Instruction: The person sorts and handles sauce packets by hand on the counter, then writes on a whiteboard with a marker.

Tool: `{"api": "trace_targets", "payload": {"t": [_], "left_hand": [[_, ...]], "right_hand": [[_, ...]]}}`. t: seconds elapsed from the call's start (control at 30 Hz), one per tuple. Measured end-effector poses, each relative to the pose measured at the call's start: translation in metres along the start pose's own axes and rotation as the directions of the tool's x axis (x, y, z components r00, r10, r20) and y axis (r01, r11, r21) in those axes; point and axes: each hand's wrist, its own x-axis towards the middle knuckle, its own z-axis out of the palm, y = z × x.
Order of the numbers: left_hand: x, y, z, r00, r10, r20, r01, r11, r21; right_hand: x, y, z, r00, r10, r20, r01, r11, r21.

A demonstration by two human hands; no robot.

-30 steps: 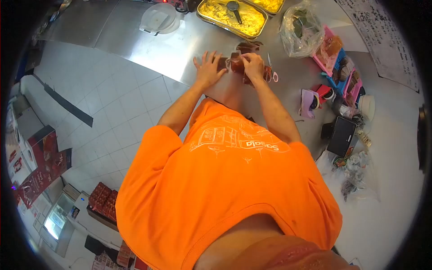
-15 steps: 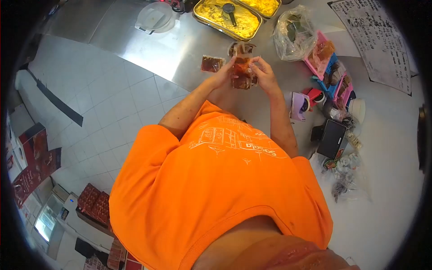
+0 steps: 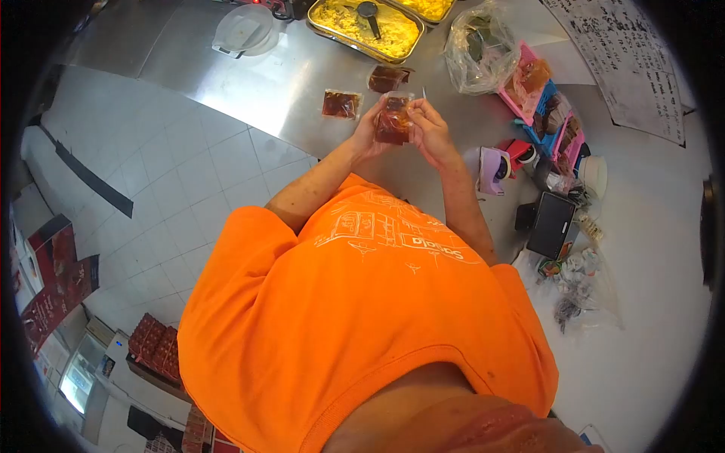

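Between my two hands is a clear plastic sachet of dark red-brown sauce (image 3: 393, 124), held just above the steel counter. My left hand (image 3: 367, 137) grips its left side, fingers mostly hidden behind it. My right hand (image 3: 430, 134) pinches the upper right edge. A thin pale sliver sticks up by the right fingers; I cannot make out what it is. Another sauce sachet (image 3: 341, 104) lies flat to the left of my hands, and a further dark packet (image 3: 388, 78) lies just beyond them.
Metal trays of yellow food (image 3: 340, 23) stand at the back, a black-handled utensil (image 3: 368, 15) in one. A clear round container (image 3: 245, 30) sits back left. On the right are a plastic bag (image 3: 483, 49), pink and blue baskets (image 3: 521, 97), a tape dispenser (image 3: 491, 170) and a black-screened device (image 3: 552, 226).
The view has shifted slightly. The packets at my hands were spread out and overlapping; now one sachet lies squarely between my hands, and the packet beyond is separate from it.
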Motion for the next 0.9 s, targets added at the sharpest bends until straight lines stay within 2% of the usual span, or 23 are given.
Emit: {"api": "trace_targets", "payload": {"t": [0.07, 0.1, 0.17, 0.27, 0.37, 0.47, 0.57, 0.67, 0.77, 0.87, 0.9], "left_hand": [[0.002, 0.001, -0.006, 0.999, 0.011, 0.053, -0.009, 0.999, -0.033], [-0.002, 0.003, 0.000, 0.997, 0.045, 0.067, -0.046, 0.999, 0.015], [-0.011, 0.010, 0.020, 0.990, 0.106, 0.097, -0.117, 0.987, 0.107], [-0.006, 0.008, 0.029, 0.981, 0.194, -0.011, -0.187, 0.956, 0.225], [-0.003, 0.013, 0.017, 0.985, 0.147, 0.092, -0.168, 0.942, 0.292], [-0.011, 0.013, 0.016, 0.980, 0.161, 0.117, -0.199, 0.742, 0.641], [-0.024, 0.015, 0.018, 0.996, 0.093, 0.001, -0.079, 0.838, 0.539], [-0.020, 0.020, -0.017, 0.983, 0.150, -0.104, -0.063, 0.816, 0.574], [-0.027, 0.035, -0.045, 0.967, 0.089, -0.237, 0.086, 0.766, 0.637], [-0.040, 0.072, -0.045, 0.961, 0.194, -0.197, 0.136, 0.290, 0.947], [-0.032, 0.083, -0.064, 0.970, 0.205, -0.129, 0.131, 0.005, 0.991]], "right_hand": [[-0.003, -0.001, -0.005, 0.993, -0.101, -0.065, 0.067, 0.913, -0.403], [-0.004, 0.001, -0.006, 0.968, -0.235, -0.083, 0.153, 0.823, -0.547], [-0.006, 0.007, -0.011, 0.872, -0.487, -0.055, 0.260, 0.555, -0.790], [-0.006, 0.007, -0.022, 0.896, -0.433, -0.103, 0.185, 0.572, -0.799], [0.007, 0.033, -0.044, 0.937, -0.341, -0.074, 0.266, 0.836, -0.479], [-0.002, 0.027, -0.032, 0.966, -0.254, -0.046, 0.228, 0.922, -0.314], [0.004, 0.039, -0.033, 0.978, -0.208, -0.032, 0.191, 0.941, -0.280], [0.013, 0.053, -0.031, 0.982, -0.171, -0.075, 0.133, 0.924, -0.360], [0.009, 0.057, -0.010, 0.987, -0.128, -0.096, 0.108, 0.977, -0.185], [0.023, 0.078, 0.007, 0.992, 0.035, -0.119, -0.043, 0.997, -0.068], [0.024, 0.073, 0.017, 0.989, 0.107, -0.099, -0.117, 0.987, -0.106]]}}
